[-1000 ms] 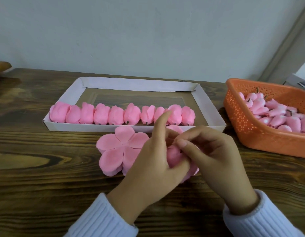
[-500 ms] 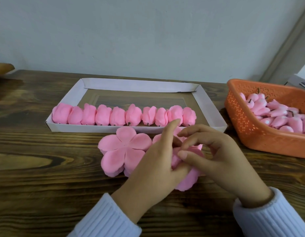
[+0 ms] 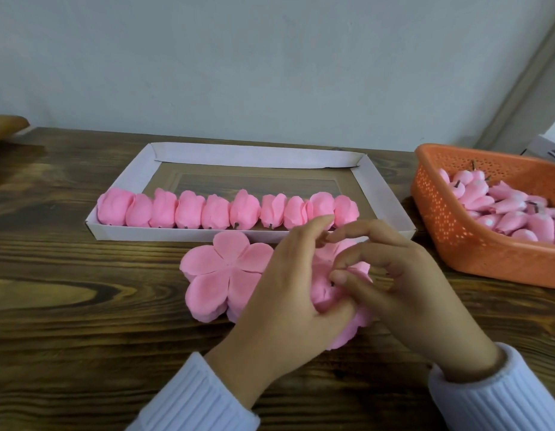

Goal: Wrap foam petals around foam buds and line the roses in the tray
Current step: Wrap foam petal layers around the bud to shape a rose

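Left hand [image 3: 288, 293] cupped half-wrapped rose [image 3: 347, 334]; right hand [image 3: 403, 290] pinched its petal near stem (bud mostly hidden). Rose low over table [image 3: 83, 337], 6 o'clock from tray [image 3: 385, 194]. Step needed snug overlap, stem centred, light pressure.

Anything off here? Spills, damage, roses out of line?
Nothing spilled or damaged. Roses line the tray's near wall; the eighth and ninth from the left overlap slightly. Buds lie inside the orange basket, and the petal stack lies flat on the table.
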A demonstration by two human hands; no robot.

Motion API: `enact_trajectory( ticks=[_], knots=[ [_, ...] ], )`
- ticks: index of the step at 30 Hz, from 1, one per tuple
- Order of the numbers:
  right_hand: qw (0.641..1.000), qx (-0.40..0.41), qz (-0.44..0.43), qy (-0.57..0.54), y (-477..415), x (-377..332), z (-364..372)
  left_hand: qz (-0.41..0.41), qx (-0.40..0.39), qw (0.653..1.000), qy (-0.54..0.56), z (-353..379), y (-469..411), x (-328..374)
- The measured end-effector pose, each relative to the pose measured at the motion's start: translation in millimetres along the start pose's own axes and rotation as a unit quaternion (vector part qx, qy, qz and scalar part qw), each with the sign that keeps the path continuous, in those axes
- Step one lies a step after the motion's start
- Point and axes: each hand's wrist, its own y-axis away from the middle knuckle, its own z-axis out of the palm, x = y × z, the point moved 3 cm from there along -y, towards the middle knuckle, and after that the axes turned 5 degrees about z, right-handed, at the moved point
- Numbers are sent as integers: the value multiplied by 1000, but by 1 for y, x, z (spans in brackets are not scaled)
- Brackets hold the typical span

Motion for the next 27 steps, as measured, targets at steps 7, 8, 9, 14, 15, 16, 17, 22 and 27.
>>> enact_trajectory(
  ticks=[7,8,9,14,15,16,17,22,27],
  knots=[
    [992,88,-81,-26,1,-12,-5,59,46,995,65,-1,-2,13],
    [991,96,-85,-37,2,-13,-4,54,44,994,82,1,-2,12],
    [990,102,-86,-47,3,-14,-4,45,42,994,90,2,-2,11],
    [986,119,-78,-85,2,-17,-2,-8,27,992,119,5,0,4],
    [986,123,-75,-87,2,-17,-1,-17,21,991,131,5,0,3],
    [986,127,-70,-87,2,-17,-1,-26,10,989,142,6,-1,3],
    [986,130,-65,-86,2,-16,-1,-35,-2,988,148,7,-1,3],
    [987,133,-42,-85,2,-13,-2,-35,-29,989,138,7,-1,6],
    [991,122,-54,-11,2,-15,-3,47,32,994,89,-2,-1,12]
  ],
)
